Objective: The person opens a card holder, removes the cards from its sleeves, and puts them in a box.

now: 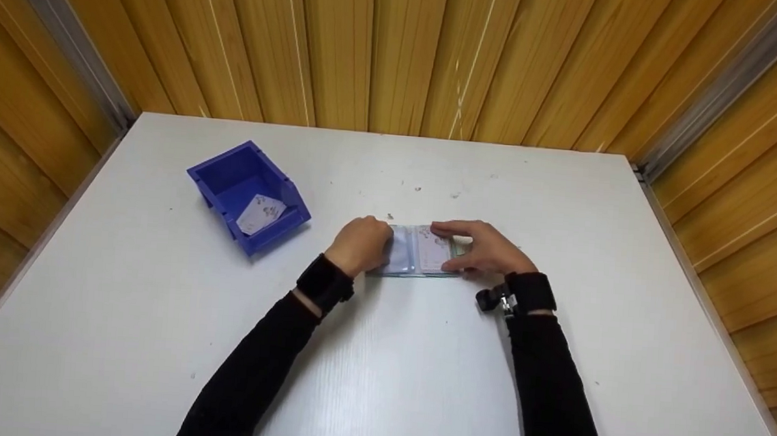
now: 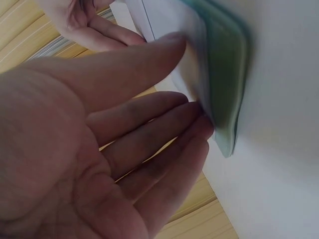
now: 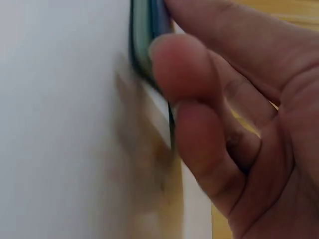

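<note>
A small card album (image 1: 400, 251) with clear plastic sleeves lies opened flat on the table. A white card (image 1: 435, 250) with small printed drawings shows on its right page; the left page looks pale blue. My left hand (image 1: 362, 245) pinches sleeve pages at the album's left side, thumb on top and fingertips at the edge. In the left wrist view, a green cover (image 2: 227, 74) lies beneath those pages. My right hand (image 1: 492, 249) holds the right side, its thumb by the near edge and a finger at the far edge. Its fingertips partly hide the album in the right wrist view.
A blue plastic bin (image 1: 267, 240) stands at the left of the white table (image 1: 377, 381), with printed white cards (image 1: 261, 214) inside. Wood-patterned walls (image 1: 400, 55) border the table at the back and both sides. Small specks (image 1: 418, 189) dot the surface behind the album.
</note>
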The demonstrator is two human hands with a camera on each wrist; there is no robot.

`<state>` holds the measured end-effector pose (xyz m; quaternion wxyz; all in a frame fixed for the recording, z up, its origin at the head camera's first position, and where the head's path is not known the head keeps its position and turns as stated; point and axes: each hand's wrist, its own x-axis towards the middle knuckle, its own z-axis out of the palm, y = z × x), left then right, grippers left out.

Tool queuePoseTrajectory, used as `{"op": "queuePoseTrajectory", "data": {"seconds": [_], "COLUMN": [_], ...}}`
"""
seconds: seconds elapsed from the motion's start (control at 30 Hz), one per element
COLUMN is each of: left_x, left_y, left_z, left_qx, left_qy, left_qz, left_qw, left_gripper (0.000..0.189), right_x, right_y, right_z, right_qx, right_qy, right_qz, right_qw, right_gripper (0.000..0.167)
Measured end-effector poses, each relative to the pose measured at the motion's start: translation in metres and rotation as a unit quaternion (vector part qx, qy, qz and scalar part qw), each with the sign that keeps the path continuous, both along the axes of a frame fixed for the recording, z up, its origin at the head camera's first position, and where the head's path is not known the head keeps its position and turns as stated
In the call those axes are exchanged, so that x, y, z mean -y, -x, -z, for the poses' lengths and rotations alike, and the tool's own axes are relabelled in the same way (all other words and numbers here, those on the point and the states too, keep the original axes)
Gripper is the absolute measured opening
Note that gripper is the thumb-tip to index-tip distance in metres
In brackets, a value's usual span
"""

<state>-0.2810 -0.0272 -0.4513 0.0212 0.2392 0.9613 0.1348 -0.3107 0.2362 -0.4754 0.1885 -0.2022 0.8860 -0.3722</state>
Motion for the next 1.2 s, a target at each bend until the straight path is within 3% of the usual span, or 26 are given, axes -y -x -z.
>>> {"op": "queuePoseTrajectory", "data": {"seconds": [0.33,0.47,0.57,0.67,0.73,0.77,0.8,0.83,0.87,0.93,0.97,1.0,1.03,1.07,1.1,1.13,1.2], "left_x": [-0.007,-0.013,-0.022,-0.031,-0.037,-0.039,-0.041,-0.043,-0.045,-0.048,-0.049,-0.05,-0.05,-0.051,-0.052,-0.052,-0.052], "left_y": [-0.005,-0.004,0.0,0.002,0.003,0.003,0.003,0.004,0.004,0.006,0.007,0.007,0.008,0.008,0.009,0.009,0.009], "left_z": [-0.001,0.001,0.008,0.015,0.018,0.018,0.019,0.019,0.019,0.019,0.019,0.019,0.018,0.019,0.019,0.019,0.02], "left_qx": [-0.019,-0.019,0.018,0.087,0.148,0.182,0.213,0.244,0.272,0.316,0.33,0.34,0.348,0.35,0.348,0.343,0.332], "left_qy": [0.031,0.019,-0.028,-0.108,-0.184,-0.227,-0.276,-0.326,-0.378,-0.474,-0.511,-0.539,-0.559,-0.572,-0.577,-0.573,-0.554], "left_qz": [-0.013,-0.006,0.005,-0.003,-0.033,-0.056,-0.081,-0.108,-0.133,-0.173,-0.182,-0.187,-0.191,-0.193,-0.195,-0.196,-0.204], "left_qw": [0.9992,0.9996,0.9994,0.9903,0.9711,0.955,0.9339,0.907,0.8748,0.8039,0.7727,0.7478,0.7282,0.716,0.7124,0.7175,0.7358], "left_gripper": [0.014,0.02,0.037,0.052,0.058,0.059,0.059,0.059,0.057,0.053,0.05,0.047,0.045,0.042,0.04,0.04,0.039], "right_x": [-0.013,-0.015,-0.016,-0.016,-0.016,-0.016,-0.017,-0.017,-0.018,-0.018,-0.019,-0.019,-0.019,-0.019,-0.019,-0.018,-0.017], "right_y": [0.004,0.004,0.005,0.005,0.005,0.005,0.005,0.005,0.005,0.005,0.006,0.006,0.006,0.006,0.006,0.006,0.006], "right_z": [0.001,0.0,0.0,0.0,0.001,0.001,0.002,0.002,0.002,0.003,0.004,0.004,0.004,0.005,0.004,0.004,0.004], "right_qx": [0.001,0.003,0.007,0.009,0.01,0.01,0.008,0.008,0.007,0.01,0.007,0.005,0.005,0.004,0.005,0.004,0.007], "right_qy": [-0.006,-0.007,-0.003,0.003,0.008,0.009,0.011,0.013,0.013,0.013,0.012,0.009,0.009,0.009,0.01,0.011,0.015], "right_qz": [0.027,0.024,0.021,0.018,0.015,0.014,0.012,0.01,0.008,0.01,0.009,0.011,0.012,0.013,0.014,0.014,0.011], "right_qw": [0.9996,0.9997,0.9998,0.9998,0.9998,0.9998,0.9998,0.9998,0.9999,0.9998,0.9999,0.9999,0.9999,0.9999,0.9998,0.9998,0.9998], "right_gripper": [0.086,0.086,0.086,0.086,0.086,0.086,0.086,0.086,0.086,0.086,0.086,0.086,0.086,0.085,0.086,0.085,0.085]}}
